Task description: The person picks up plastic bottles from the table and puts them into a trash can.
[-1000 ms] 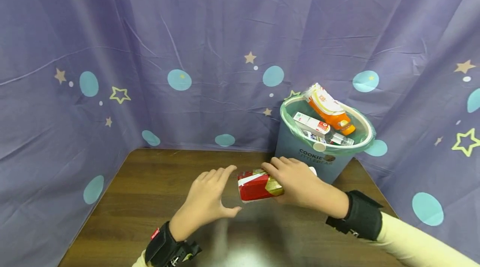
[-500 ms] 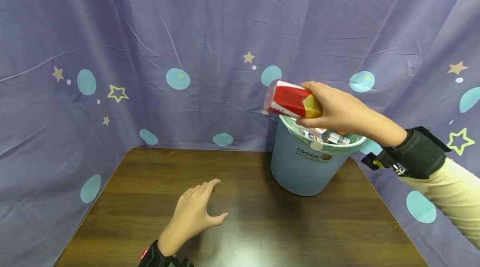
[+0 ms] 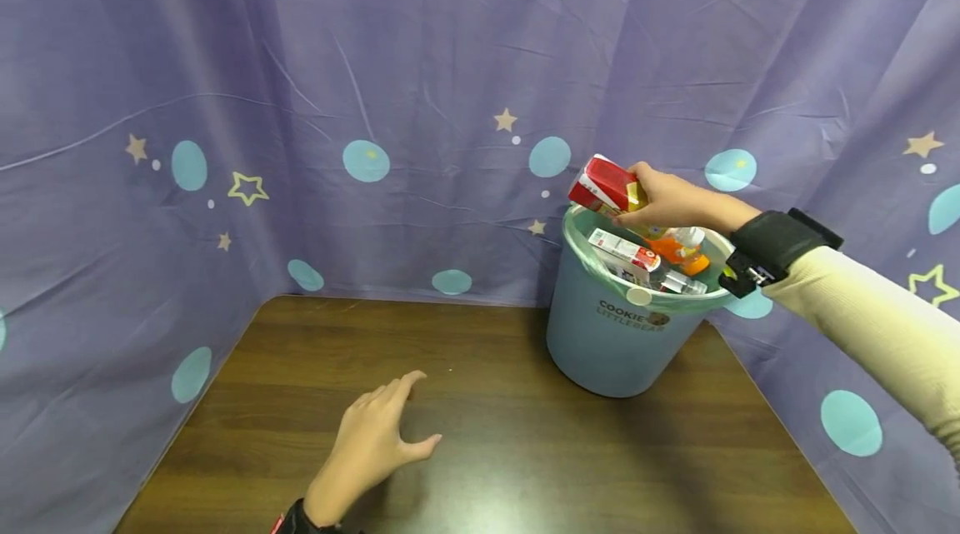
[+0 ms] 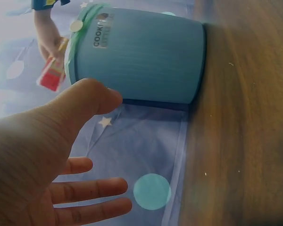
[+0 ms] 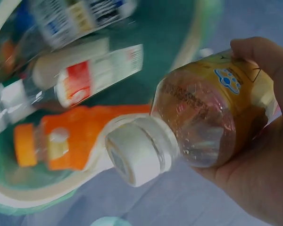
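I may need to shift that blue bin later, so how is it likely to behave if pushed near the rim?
The blue bin is tall and narrows toward its base, so a rim push might tip it; lower down it should slide. Only light packaging shows inside, like the orange bottle, so probably light. Ribbed plastic walls look fairly stiff.

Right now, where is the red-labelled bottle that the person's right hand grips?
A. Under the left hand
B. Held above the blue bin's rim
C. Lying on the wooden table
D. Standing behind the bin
B: the right hand holds the bottle over the bin, clear of the table.
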Motion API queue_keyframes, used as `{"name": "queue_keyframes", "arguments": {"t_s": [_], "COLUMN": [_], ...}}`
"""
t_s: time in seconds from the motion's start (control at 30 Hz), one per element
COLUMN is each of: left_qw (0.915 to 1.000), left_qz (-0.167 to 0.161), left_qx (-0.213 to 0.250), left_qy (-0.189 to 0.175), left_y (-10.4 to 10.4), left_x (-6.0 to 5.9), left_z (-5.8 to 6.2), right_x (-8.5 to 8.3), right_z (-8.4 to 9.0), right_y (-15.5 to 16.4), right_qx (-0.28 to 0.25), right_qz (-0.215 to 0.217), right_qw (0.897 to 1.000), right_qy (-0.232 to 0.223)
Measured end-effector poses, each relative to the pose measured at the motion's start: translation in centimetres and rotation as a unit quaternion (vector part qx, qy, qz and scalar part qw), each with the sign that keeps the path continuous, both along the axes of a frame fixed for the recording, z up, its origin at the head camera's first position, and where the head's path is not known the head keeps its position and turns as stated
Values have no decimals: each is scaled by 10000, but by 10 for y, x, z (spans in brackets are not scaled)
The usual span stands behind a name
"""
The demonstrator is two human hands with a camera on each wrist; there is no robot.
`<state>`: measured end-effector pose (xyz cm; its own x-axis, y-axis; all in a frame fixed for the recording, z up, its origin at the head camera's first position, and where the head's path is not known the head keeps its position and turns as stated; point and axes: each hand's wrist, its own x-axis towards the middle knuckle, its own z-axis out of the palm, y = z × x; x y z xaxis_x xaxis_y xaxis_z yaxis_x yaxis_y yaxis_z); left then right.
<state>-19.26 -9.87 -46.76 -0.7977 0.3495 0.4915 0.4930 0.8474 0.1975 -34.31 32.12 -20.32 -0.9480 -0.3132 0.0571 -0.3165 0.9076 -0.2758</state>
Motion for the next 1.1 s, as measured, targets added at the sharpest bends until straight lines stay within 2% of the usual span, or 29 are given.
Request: {"name": "queue_keyframes", "arguments": {"t_s": [0.13,0.37,0.63,0.87,1.1], "left_qw": [9999,9998,9994,9991,9994], "left_qz": [14,-52,-20,-60,-25], "left_qx": [94,161,228,258,185], "left_qy": [-80,-133,-276,-332,-292], "left_y": [-1,1,2,6,10], "left_x": [2,4,3,3,3], "left_z": [-6,-14,-18,-21,-22], "right_x": [-11,-18,-22,-22,-27], "right_z": [-12,-31,-48,-54,-51], "right_y": [8,15,19,21,23], "right_qx": [255,557,852,736,935], "right_qz": [-21,-12,20,-120,-87], "right_qw": [9991,9948,9924,9915,9885], "right_qy": [-339,-853,-887,-1064,-1186]}}
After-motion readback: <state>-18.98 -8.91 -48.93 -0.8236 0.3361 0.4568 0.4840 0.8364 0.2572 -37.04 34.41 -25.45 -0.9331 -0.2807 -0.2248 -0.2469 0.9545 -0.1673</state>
